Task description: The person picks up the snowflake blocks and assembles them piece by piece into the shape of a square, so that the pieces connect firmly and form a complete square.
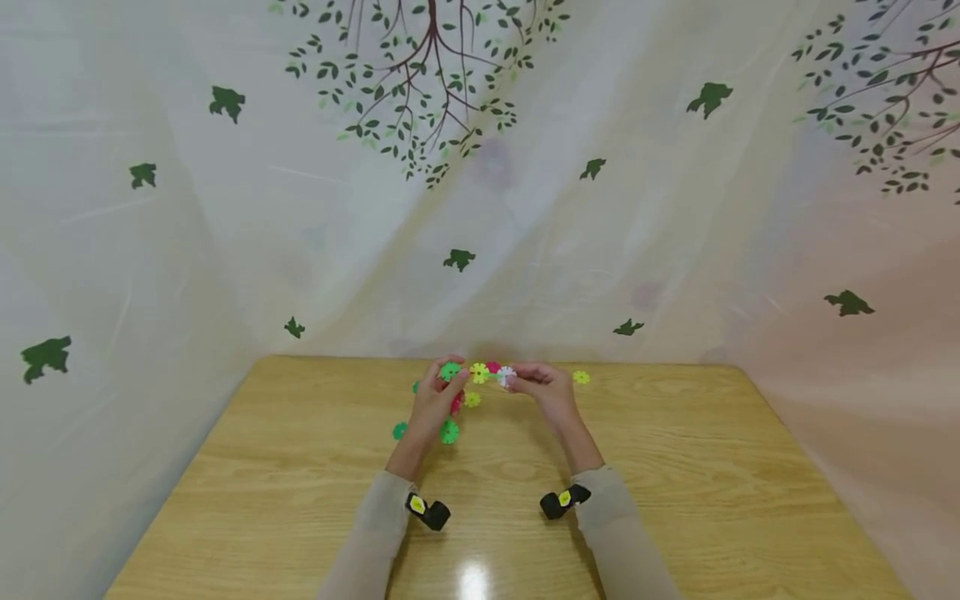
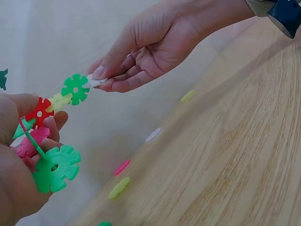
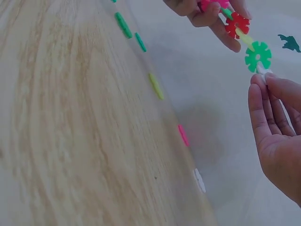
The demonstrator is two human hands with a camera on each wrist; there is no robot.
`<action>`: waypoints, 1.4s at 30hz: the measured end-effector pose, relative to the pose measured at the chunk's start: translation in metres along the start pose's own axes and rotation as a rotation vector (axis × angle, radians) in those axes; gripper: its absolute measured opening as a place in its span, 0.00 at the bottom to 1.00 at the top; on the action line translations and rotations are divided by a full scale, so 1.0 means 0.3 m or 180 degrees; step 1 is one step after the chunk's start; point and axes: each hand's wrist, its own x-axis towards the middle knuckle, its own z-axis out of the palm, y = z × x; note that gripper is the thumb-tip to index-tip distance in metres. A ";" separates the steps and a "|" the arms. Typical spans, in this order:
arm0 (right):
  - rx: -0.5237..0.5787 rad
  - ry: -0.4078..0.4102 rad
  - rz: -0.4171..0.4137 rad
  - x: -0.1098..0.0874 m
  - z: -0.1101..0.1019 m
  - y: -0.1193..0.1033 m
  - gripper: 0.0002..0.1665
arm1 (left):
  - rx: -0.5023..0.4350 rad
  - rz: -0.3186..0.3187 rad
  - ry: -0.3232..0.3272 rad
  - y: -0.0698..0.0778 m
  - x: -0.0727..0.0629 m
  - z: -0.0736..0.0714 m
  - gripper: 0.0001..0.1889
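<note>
A chain of interlocking plastic snowflake discs stretches between both hands, above the table. My left hand (image 1: pixel 429 407) holds its left end, where a large green disc (image 2: pixel 57 169) and a pink disc (image 2: pixel 34 141) show. Along the chain come a red disc (image 2: pixel 39 112), a yellow disc (image 1: pixel 479 373) seen edge-on from the wrists, and another green disc (image 2: pixel 75 89). My right hand (image 1: pixel 557 396) pinches a white disc (image 1: pixel 506 377) at the right end, which joins that green disc. Fingers partly cover the white disc and the left end.
Loose discs lie on the wooden table (image 1: pixel 675 467) near its far edge: a yellow one (image 1: pixel 581 377) to the right, a pink one (image 3: pixel 183 135), a white one (image 3: pixel 199 181), and several green and yellow ones. Behind the table hangs a pale cloth (image 1: pixel 525 283) with printed leaves and birds.
</note>
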 end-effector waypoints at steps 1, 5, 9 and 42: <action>0.0013 0.0003 -0.0002 -0.002 0.001 0.000 0.18 | 0.0023 0.0009 0.0001 0.001 -0.002 0.000 0.19; 0.0047 0.0029 0.0005 -0.010 0.005 0.001 0.19 | 0.0083 0.0052 -0.0045 0.001 -0.008 -0.002 0.18; 0.0024 0.0026 0.0034 -0.019 0.004 -0.002 0.18 | 0.0120 0.0078 -0.0069 -0.005 -0.011 -0.006 0.18; -0.0962 -0.0176 0.0634 0.046 -0.057 -0.040 0.17 | 0.0366 -0.0856 -0.0712 -0.079 -0.093 0.055 0.23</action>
